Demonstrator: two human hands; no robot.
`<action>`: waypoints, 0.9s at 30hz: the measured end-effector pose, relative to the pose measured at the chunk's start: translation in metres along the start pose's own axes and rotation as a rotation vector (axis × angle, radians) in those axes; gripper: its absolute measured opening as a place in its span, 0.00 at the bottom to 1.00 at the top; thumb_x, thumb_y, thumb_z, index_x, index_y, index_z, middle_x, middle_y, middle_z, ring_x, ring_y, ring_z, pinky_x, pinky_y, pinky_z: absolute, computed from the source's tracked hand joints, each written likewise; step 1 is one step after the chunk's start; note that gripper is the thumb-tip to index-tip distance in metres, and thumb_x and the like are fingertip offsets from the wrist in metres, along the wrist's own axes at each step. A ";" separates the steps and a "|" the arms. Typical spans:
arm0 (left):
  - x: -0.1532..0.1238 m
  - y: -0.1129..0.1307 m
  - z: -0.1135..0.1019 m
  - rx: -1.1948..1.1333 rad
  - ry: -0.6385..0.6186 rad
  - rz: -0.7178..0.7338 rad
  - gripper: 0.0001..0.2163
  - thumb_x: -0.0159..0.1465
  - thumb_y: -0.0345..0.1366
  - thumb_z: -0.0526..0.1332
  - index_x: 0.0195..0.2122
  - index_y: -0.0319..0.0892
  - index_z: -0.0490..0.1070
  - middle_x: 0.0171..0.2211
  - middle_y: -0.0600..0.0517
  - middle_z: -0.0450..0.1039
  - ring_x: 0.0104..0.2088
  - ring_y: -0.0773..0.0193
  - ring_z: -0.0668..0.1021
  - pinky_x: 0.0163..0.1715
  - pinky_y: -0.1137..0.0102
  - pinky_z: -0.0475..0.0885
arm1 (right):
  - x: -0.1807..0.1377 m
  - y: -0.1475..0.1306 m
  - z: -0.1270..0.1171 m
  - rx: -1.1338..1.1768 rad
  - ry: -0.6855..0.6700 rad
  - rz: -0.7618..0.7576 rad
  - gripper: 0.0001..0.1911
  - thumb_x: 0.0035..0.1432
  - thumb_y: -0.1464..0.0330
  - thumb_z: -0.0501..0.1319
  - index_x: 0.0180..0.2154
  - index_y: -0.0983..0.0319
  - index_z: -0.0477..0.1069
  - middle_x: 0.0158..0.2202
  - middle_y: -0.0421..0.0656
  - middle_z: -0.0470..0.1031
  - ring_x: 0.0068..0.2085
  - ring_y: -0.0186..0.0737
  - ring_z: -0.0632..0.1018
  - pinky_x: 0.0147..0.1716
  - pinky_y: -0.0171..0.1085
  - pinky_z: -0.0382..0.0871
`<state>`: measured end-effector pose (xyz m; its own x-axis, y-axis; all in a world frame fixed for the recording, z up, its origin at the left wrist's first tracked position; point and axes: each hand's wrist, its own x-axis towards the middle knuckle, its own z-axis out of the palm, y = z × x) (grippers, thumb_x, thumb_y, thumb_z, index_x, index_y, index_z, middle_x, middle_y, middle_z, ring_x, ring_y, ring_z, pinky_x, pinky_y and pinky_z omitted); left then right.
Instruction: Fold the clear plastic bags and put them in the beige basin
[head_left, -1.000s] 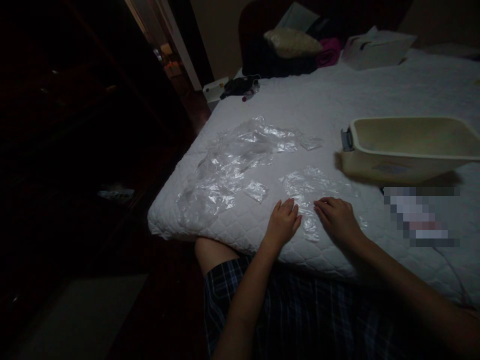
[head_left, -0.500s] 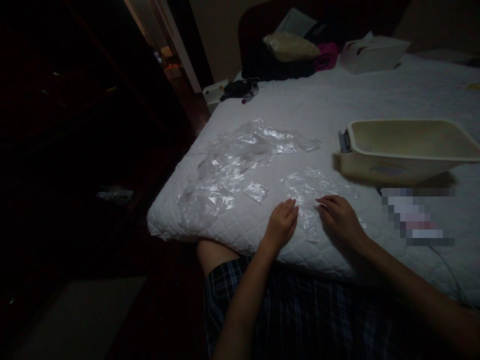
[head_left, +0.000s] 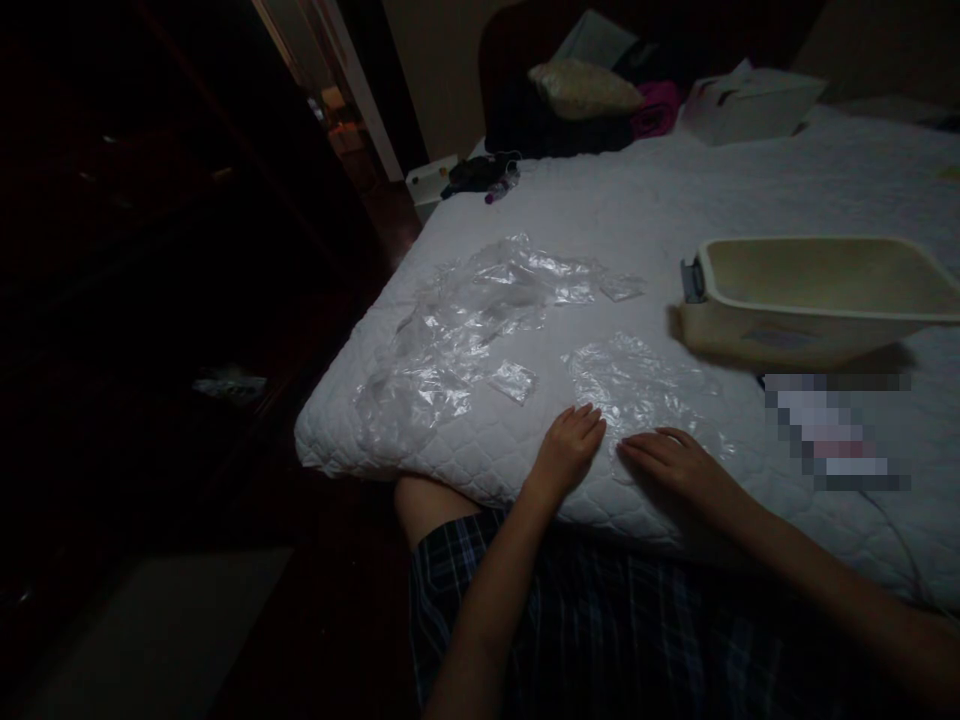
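Observation:
A clear plastic bag (head_left: 626, 375) lies spread out on the white quilted bed in front of me. My left hand (head_left: 571, 447) rests at its near left edge, fingers stretched out and lying close together. My right hand (head_left: 679, 462) lies flat over its near part, with fingers extended and partly covering the plastic. To the left is a loose heap of crinkled clear plastic bags (head_left: 457, 325). A small folded plastic packet (head_left: 514, 381) sits between that heap and my left hand, and another small packet (head_left: 622, 287) lies farther back.
A cream plastic bin (head_left: 795, 335) with a grey latch stands at the right. Nearer is a blurred-out flat object (head_left: 836, 435) with a cable. A white box (head_left: 754, 105), a pillow (head_left: 585, 90) and dark cloth are at the back. The bed's edge (head_left: 330, 460) drops off at left.
My right hand has moved nearer to me and slightly left, its fingers now flatter over the plastic bag. My left hand has shifted only slightly.

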<state>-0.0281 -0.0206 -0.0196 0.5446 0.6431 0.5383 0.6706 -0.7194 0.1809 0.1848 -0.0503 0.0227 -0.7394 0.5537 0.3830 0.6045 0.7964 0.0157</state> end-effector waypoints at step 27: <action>0.002 0.001 -0.002 0.069 -0.058 0.021 0.11 0.66 0.29 0.53 0.47 0.38 0.70 0.53 0.44 0.70 0.58 0.57 0.68 0.56 0.56 0.67 | 0.033 0.006 0.007 0.261 0.097 0.488 0.13 0.62 0.66 0.50 0.40 0.62 0.72 0.36 0.49 0.78 0.36 0.45 0.78 0.37 0.43 0.69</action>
<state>-0.0274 -0.0210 -0.0165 0.5862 0.6434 0.4923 0.6907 -0.7145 0.1114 0.1623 -0.0253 0.0284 -0.3539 0.8583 0.3716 0.7674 0.4936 -0.4091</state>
